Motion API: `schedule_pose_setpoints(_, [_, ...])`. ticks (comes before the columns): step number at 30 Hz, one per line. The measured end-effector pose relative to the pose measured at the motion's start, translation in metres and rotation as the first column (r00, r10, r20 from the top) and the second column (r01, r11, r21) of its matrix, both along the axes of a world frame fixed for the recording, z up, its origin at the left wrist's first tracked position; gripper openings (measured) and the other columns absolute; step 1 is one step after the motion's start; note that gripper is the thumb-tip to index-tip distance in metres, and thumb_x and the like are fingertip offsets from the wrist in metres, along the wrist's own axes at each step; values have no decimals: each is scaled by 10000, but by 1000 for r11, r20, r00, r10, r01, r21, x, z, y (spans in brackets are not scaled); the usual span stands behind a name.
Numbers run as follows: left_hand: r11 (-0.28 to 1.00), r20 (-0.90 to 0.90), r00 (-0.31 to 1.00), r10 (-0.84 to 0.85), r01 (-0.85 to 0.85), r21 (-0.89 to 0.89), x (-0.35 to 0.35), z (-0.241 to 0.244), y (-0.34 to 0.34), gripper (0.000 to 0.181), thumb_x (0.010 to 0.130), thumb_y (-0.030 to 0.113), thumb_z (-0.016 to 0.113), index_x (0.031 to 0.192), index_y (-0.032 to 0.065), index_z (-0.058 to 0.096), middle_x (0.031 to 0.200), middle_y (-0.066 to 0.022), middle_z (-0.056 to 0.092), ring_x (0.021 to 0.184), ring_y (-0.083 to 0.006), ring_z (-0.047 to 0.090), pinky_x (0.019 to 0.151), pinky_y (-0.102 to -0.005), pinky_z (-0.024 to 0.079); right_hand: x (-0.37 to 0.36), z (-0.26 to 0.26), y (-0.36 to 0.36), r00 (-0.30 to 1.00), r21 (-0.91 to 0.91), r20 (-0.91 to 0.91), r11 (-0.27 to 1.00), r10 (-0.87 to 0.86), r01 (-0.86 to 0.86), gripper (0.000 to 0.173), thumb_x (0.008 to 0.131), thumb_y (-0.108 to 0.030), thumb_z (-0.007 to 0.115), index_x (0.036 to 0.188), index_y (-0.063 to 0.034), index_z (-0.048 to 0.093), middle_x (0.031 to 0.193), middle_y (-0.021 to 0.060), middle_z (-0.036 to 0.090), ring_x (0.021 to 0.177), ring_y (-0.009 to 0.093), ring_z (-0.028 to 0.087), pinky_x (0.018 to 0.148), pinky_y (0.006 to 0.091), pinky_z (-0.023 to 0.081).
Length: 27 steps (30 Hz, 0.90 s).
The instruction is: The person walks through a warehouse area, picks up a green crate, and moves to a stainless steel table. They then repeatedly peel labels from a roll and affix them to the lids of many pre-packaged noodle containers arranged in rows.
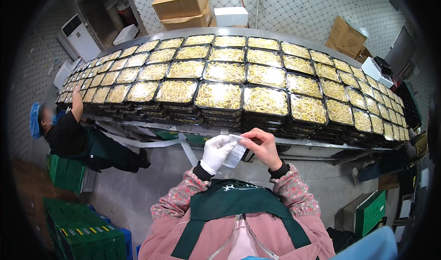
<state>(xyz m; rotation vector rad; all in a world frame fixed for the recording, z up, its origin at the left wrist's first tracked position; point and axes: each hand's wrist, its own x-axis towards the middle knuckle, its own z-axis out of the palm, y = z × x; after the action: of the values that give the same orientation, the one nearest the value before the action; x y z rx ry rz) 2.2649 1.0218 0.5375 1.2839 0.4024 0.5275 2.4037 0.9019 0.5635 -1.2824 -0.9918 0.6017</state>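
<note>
My left hand (214, 155), in a white glove, grips a small strip of printed labels (235, 157) in front of my apron. My bare right hand (264, 149) pinches the upper edge of the same strip between thumb and fingers. Just beyond my hands, stacks of black plastic trays filled with bean sprouts (220, 94) cover a long metal table (256, 33). The trays look film-wrapped and shiny. Those at the far left bear small labels, while the nearest tops show none.
At the left, a co-worker (69, 136) in a blue cap reaches over the trays; another person (382, 163) stands at the far right. Green plastic crates (82, 225) stand at lower left, another crate (371, 213) at lower right. Cardboard boxes (181, 3) lie behind the table.
</note>
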Motion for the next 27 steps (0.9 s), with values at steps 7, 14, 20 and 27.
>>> schedule_pose_setpoints(7, [992,46,999,-2,-4,127,7,3,12,574,746,126,788,1236,35,505,1096,-74,590,919,-100,585,791,-261,493,9,2,8,973,33,225,998,-52,46,96,773,-35,712,861,-4,691,757,39,594,658,87,544,570,218,425])
schedule_pose_setpoints(14, [993,119,986,-113,117,-21,10,6,26,590,787,28,718,1315,16,453,1055,-43,618,924,-103,593,811,-268,506,13,6,48,929,40,369,999,12,-28,106,743,-39,739,839,-30,696,717,42,584,649,121,525,549,247,393])
schedule_pose_setpoints(20, [973,-23,976,-219,216,-79,-12,-12,43,206,870,41,630,1074,25,600,993,-23,622,894,-96,598,808,-249,502,73,22,98,925,75,268,963,-269,258,103,806,-105,683,833,-6,684,722,36,601,654,113,528,589,255,410])
schedule_pose_setpoints(27, [950,58,992,-116,94,297,-19,0,85,234,842,-24,607,1068,37,604,1102,-35,549,1035,-138,549,923,-294,448,95,-6,150,790,-136,602,959,-118,247,185,757,-219,720,813,-44,703,756,75,637,678,203,572,612,329,443])
